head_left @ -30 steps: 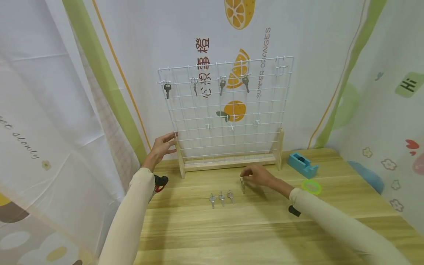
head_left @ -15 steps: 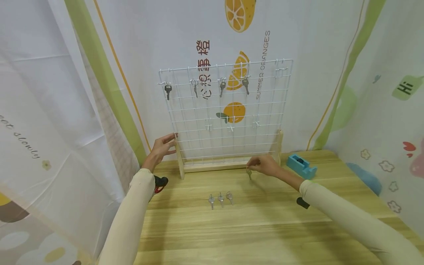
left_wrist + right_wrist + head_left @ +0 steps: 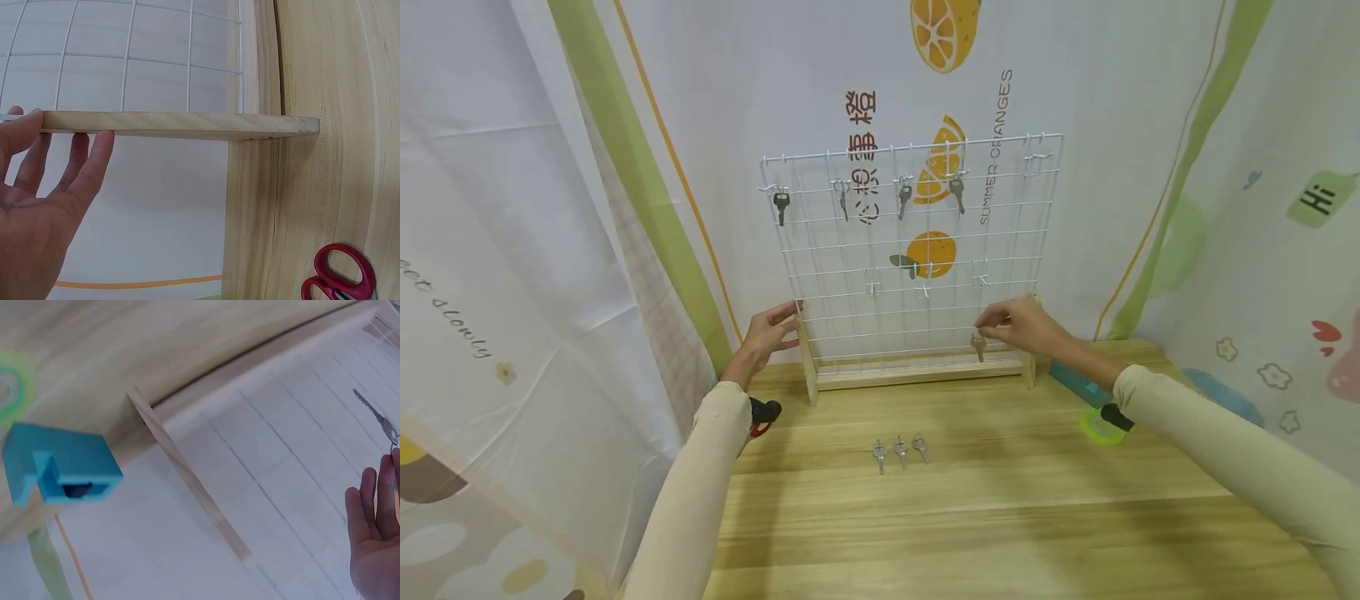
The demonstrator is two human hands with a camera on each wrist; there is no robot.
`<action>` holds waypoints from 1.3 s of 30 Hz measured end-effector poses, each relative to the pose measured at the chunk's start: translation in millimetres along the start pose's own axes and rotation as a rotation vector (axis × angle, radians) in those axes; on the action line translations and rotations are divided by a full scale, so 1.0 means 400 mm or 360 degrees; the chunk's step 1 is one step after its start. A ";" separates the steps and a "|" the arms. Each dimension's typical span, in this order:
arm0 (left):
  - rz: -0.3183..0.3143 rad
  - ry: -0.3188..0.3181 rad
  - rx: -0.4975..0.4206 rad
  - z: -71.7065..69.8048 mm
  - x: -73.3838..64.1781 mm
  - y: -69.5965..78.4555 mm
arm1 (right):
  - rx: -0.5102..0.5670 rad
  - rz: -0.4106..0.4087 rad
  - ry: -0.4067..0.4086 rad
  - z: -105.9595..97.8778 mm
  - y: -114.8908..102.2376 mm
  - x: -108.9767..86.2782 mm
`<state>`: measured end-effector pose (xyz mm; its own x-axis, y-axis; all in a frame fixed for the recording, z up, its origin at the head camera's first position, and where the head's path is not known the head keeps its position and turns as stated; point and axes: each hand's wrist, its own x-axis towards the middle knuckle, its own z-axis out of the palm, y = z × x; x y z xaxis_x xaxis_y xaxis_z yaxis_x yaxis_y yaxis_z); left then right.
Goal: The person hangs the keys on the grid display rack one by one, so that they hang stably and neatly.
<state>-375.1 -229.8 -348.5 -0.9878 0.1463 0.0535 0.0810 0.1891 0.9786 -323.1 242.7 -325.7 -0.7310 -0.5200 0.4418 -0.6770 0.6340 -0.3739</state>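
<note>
My right hand (image 3: 1021, 325) pinches a small key ring, and a key (image 3: 978, 345) dangles below it in front of the wire grid's lower right part. In the right wrist view that key (image 3: 377, 416) shows against the grid, its ring at the fingertips. My left hand (image 3: 765, 335) grips the left wooden post (image 3: 175, 122) of the white grid rack (image 3: 917, 379), thumb and fingers at its upper end. Three silver keys (image 3: 900, 450) lie in a row on the table before the rack. Several keys (image 3: 905, 193) hang from hooks along the grid's upper part.
Bare white hooks (image 3: 922, 290) sit midway down the grid, another hook (image 3: 1039, 158) at its top right. A blue tape dispenser (image 3: 1075, 383) and a yellow-green tape roll (image 3: 1101, 427) are by the right forearm. Red-handled scissors (image 3: 344, 272) lie at left. A printed curtain hangs behind.
My right hand has risen and moved right with the key, from just above the table to the grid's lower right. The left hand stays on the post.
</note>
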 end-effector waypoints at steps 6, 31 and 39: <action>-0.0003 0.0013 0.0006 0.003 0.001 -0.002 | -0.0084 -0.0024 0.0100 -0.058 -0.013 0.017; 0.0015 0.0015 0.0002 0.003 0.000 -0.003 | -0.0232 0.0032 0.0732 -0.384 -0.077 0.096; 0.0029 0.0016 0.0000 0.003 -0.001 -0.005 | -0.0189 0.0209 0.0863 -0.454 -0.090 0.120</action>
<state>-374.9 -229.2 -350.7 -0.9874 0.1398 0.0736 0.0992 0.1862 0.9775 -318.5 298.9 -142.8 -0.6385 -0.0842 0.7650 -0.5463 0.7498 -0.3734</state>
